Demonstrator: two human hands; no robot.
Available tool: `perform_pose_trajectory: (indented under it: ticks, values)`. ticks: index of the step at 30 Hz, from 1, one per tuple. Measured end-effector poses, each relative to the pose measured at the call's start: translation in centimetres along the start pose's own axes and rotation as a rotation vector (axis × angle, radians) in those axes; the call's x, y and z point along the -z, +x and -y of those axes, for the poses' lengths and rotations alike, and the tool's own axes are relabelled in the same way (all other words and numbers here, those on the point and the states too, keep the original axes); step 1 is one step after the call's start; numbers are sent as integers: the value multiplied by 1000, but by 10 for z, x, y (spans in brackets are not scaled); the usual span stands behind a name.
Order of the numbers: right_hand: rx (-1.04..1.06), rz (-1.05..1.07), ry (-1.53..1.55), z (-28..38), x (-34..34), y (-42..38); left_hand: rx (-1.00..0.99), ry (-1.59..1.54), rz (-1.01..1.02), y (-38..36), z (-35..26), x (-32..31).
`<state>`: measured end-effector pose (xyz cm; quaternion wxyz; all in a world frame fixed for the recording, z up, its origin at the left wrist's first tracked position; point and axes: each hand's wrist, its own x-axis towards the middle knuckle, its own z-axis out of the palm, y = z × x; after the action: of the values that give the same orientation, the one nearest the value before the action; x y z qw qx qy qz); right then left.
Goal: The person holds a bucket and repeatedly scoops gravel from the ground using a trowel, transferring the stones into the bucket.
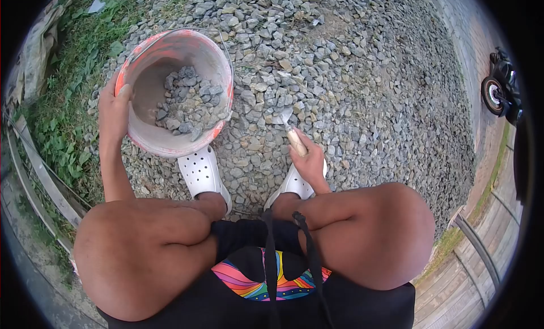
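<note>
My left hand (115, 105) grips the left rim of an orange-and-grey bucket (144, 128), which leans toward me on the gravel. Crushed stones (187, 99) lie in the bottom of the bucket, and its wire handle (226, 51) hangs at the right side. My right hand (307, 159) is closed around the wooden handle of a trowel (296, 141). The trowel's metal blade points away from me and rests against the loose gravel (340, 102), partly hidden among the stones. It is to the right of the bucket, apart from it.
White clogs (198, 173) on my feet stand just below the bucket and trowel. Grass and weeds (73, 108) border the gravel at left. A motorcycle (501, 88) stands on pavement at far right. Wooden planks (459, 283) lie at lower right.
</note>
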<state>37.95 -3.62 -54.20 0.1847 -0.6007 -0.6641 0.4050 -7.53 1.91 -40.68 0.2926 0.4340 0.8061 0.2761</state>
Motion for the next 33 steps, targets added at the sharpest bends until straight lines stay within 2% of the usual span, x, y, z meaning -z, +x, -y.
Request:
perform_pose_trajectory:
  ticks: [3, 5, 7, 11, 15, 17, 22, 27, 33]
  values:
    - [13, 5, 15, -1, -2, 5, -2, -2, -1, 2, 5, 2]
    - [-107, 63, -6, 2, -2, 13, 1, -20, 11, 3, 7, -1]
    - [-106, 45, -46, 5, -3, 16, 1, -105, 10, 5, 4, -2]
    - [-70, -11, -161, 9, -9, 20, -19, -87, 16, 8, -5, -2]
    - [-59, 14, -284, 7, -11, 22, -28, -51, 25, 18, -3, -3]
    - [-152, 92, -501, 10, -17, 26, -31, -28, 34, 18, -5, -5]
    - [-213, 123, -346, 14, -12, 32, -64, -15, 35, 12, 4, -4]
    - [-191, 126, -338, 11, -12, 31, 4, 0, -29, -2, 3, -5]
    - [-189, 88, -331, 7, -13, 27, -25, -27, -4, -1, -1, -6]
